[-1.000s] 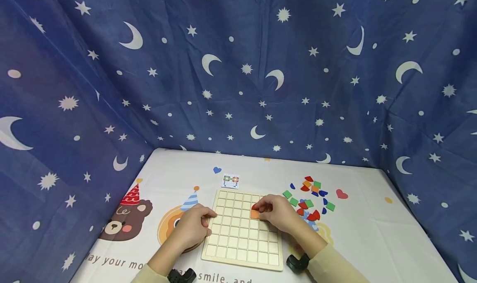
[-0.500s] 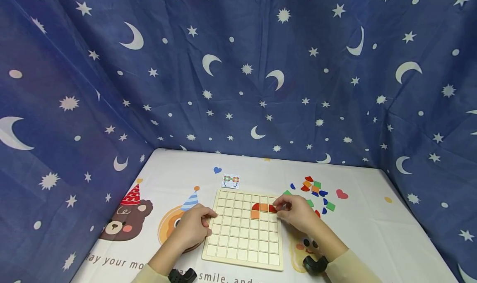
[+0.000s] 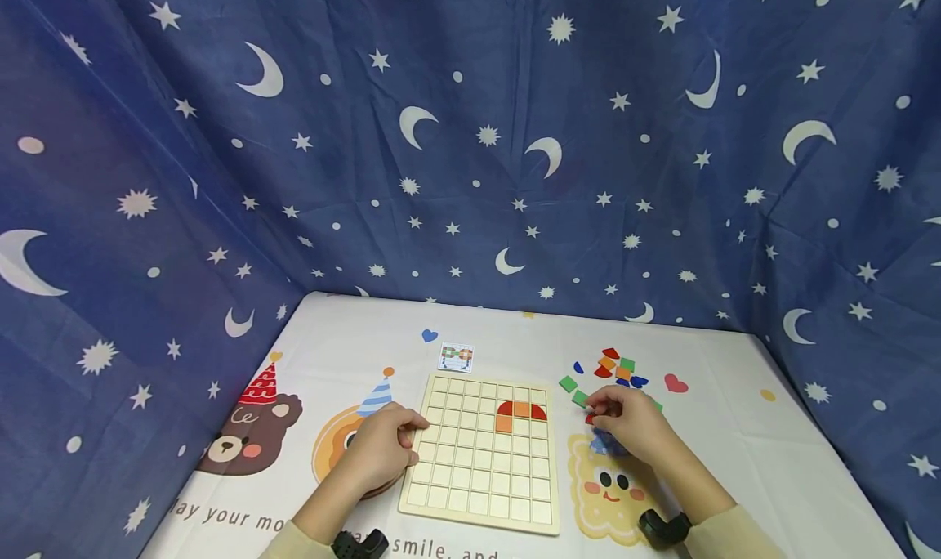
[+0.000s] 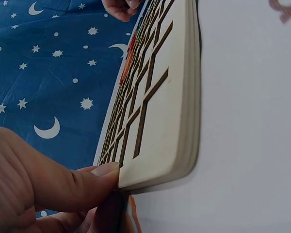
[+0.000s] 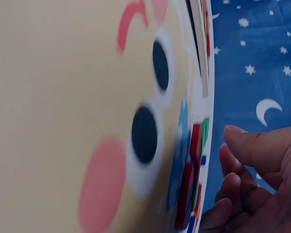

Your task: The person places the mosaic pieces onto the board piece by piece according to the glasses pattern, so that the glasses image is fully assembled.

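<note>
A cream wooden grid board (image 3: pixel 478 459) lies on the table. In its upper right cells sit two red quarter-round pieces (image 3: pixel 539 412) and two orange squares (image 3: pixel 521 409). My left hand (image 3: pixel 382 449) holds the board's left edge; the left wrist view shows the thumb (image 4: pixel 99 182) on top of the rim and fingers partly hidden below. To the right of the board, my right hand (image 3: pixel 626 416) hovers at the loose pieces, fingers loosely bent and apart. The right wrist view shows nothing between them, with red pieces (image 5: pixel 185 191) on the table beside the fingers.
Loose green squares (image 3: pixel 568 384), blue half-rounds (image 3: pixel 639 382) and orange squares (image 3: pixel 623 373) lie scattered at the right. A small pattern card (image 3: pixel 456 357) lies behind the board. A starry blue curtain (image 3: pixel 470 175) encloses the table's back and sides.
My right hand has placed an orange square and a red quarter-round piece on the board, let go and moved right to the loose pieces. The left hand stays put.
</note>
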Available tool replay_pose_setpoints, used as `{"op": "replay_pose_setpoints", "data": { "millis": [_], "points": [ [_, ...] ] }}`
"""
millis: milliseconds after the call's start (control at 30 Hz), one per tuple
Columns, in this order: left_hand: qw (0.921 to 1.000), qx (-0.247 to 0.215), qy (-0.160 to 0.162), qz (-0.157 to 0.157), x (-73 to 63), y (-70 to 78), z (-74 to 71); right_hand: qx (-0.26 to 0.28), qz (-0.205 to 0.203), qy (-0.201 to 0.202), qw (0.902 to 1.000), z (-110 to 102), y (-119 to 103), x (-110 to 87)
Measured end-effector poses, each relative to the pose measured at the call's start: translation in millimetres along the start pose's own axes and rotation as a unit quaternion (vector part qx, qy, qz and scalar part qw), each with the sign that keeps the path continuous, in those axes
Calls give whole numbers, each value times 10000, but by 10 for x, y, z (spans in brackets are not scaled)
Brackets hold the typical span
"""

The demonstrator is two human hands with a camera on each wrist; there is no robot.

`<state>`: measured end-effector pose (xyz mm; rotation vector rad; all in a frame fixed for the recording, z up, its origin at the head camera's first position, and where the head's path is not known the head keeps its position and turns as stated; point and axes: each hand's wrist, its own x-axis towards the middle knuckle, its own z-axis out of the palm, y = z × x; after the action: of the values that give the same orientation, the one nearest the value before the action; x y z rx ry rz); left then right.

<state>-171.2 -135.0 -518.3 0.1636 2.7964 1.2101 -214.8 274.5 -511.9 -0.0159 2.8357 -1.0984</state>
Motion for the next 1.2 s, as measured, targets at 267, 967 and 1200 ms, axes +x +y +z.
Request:
{"op": "replay_pose_setpoints", "data": {
  "millis": [267,967,1200],
  "points": [
    [10000,-28,-2,-60,-9,7,1,-182,154,56,9997,-90,174,90],
    [10000,-1,16,-79,-6,16,-5,-732,178,-63,9971,-51,212,175],
    [10000,7,28,-93,-3,15,-2,-743,186,-22,9971,-58,176,159]
  ]
}}
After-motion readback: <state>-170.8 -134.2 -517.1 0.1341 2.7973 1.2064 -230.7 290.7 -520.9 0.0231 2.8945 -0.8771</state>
